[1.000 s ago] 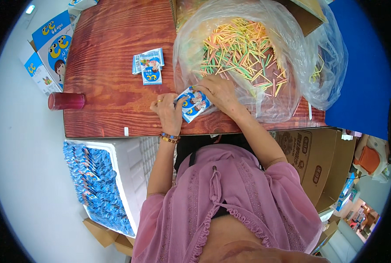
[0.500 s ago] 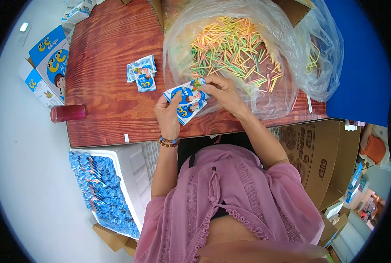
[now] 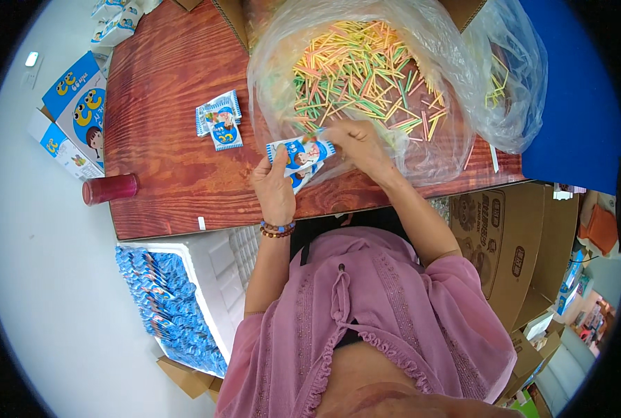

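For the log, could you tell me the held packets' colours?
The packets are mainly blue and white; head view.

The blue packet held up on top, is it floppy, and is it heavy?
The packet is probably floppy, since it looks thin with flat ends. It's likely light too, because the left hand just pinches it near one end.

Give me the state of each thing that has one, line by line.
Left hand: closed on the held packets
Right hand: fingers at the held packets' right end; grip unclear
Held packets: overlapping; sealed or open unclear
Loose packets: two visible, overlapped on the table
Clear plastic bag: crumpled, spread out
Coloured sticks: loose, heaped and scattered
Foam box: uncovered, blue packets inside
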### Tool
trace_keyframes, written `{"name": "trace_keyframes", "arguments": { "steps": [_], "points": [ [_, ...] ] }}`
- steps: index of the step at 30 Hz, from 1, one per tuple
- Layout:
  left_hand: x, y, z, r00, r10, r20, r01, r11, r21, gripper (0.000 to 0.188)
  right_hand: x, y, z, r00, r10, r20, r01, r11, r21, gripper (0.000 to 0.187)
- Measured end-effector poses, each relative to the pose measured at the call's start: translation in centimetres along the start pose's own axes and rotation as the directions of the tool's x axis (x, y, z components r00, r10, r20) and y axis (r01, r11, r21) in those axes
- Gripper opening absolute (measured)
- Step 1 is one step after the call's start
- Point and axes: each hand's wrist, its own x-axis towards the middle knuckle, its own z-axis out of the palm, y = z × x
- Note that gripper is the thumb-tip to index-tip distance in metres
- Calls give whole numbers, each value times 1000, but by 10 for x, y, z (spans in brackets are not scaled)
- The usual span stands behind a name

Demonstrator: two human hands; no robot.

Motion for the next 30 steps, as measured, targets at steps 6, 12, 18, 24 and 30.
{"name": "trace_keyframes", "arguments": {
  "steps": [6,12,18,24,30],
  "points": [
    [0,2,10,1000,-8,-1,7,991,-137,21,-4,-20,-6,921,-390,21,389,921,32,24],
    [1,-11,2,995,-21,98,28,997,-67,21,-7,2,6,828,-492,269,544,822,-169,25],
    [-6,-18,2,996,-46,73,50,997,-53,20,-8,-6,-29,929,-205,309,201,979,45,18],
    [-4,-15,-2,997,-33,75,36,998,-42,20,47,-6,-78,946,-307,-109,254,905,-342,19],
    [-8,-13,-1,999,-27,22,28,997,-76,21,96,-8,-109,858,-478,-186,190,633,-751,21]
  ]
}}
